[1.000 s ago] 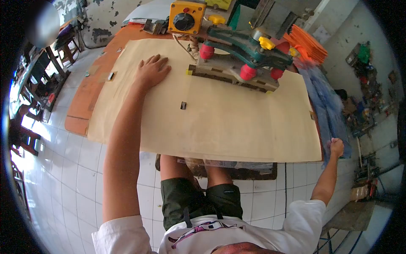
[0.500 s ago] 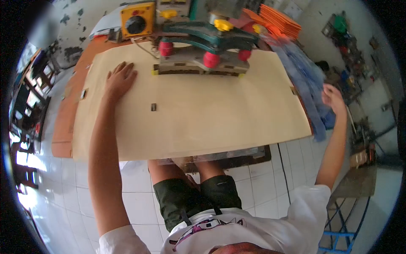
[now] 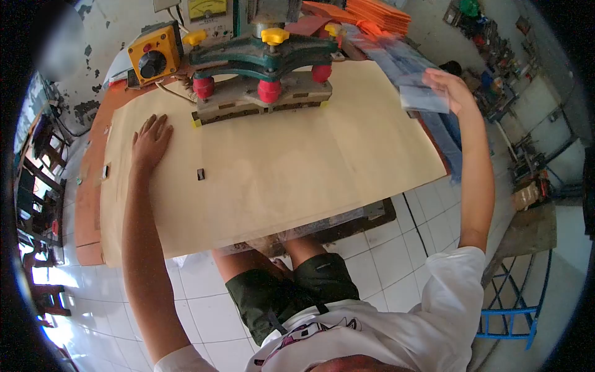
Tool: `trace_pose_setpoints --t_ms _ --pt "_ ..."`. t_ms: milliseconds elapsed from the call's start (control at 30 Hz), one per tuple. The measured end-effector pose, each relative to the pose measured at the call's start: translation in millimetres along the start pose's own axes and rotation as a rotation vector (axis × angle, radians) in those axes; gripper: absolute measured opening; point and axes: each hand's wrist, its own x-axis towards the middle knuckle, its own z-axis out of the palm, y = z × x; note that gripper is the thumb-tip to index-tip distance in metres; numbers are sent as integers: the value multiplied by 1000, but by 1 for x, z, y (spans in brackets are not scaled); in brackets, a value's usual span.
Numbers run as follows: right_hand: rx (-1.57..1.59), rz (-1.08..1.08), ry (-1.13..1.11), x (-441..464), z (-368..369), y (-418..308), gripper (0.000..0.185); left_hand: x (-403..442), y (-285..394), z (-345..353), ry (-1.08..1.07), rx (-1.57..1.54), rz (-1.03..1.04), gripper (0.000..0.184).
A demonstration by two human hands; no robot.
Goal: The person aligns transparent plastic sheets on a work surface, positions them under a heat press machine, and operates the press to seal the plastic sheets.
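My left hand point(image 3: 152, 141) lies flat, fingers spread, on the left part of a large tan sheet point(image 3: 279, 167) covering the table. At the sheet's right edge my right hand point(image 3: 451, 92) is raised, pinching a clear plastic piece point(image 3: 424, 99) that is slightly blurred. Behind it a pile of bluish plastic point(image 3: 396, 62) runs along the table's right side. A green press head point(image 3: 266, 56) with red knobs and a long metal bar stands over the back of the sheet. One small dark piece point(image 3: 201, 174) rests on the sheet, right of my left forearm.
A yellow control box point(image 3: 154, 54) with a black dial stands at the back left. Orange folded material point(image 3: 378, 17) is stacked at the back right. A blue metal frame point(image 3: 508, 310) stands on the tiled floor at the lower right. Cluttered shelving lines the right wall.
The view has swung right. My right hand has risen from low beside the bluish pile to the sheet's right edge, and a clear piece now shows in it. My left hand stays flat.
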Motion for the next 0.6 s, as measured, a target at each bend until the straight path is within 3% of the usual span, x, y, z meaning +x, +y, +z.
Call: trace_pose_setpoints --t_ms 233,333,600 --pt "304 87 -50 12 3 2 31 0 2 -2 -5 -11 -3 56" --pt "232 142 21 0 18 -4 42 1 1 0 3 -11 -9 56" --pt "244 94 4 6 7 11 35 4 0 1 -1 -1 -2 55"
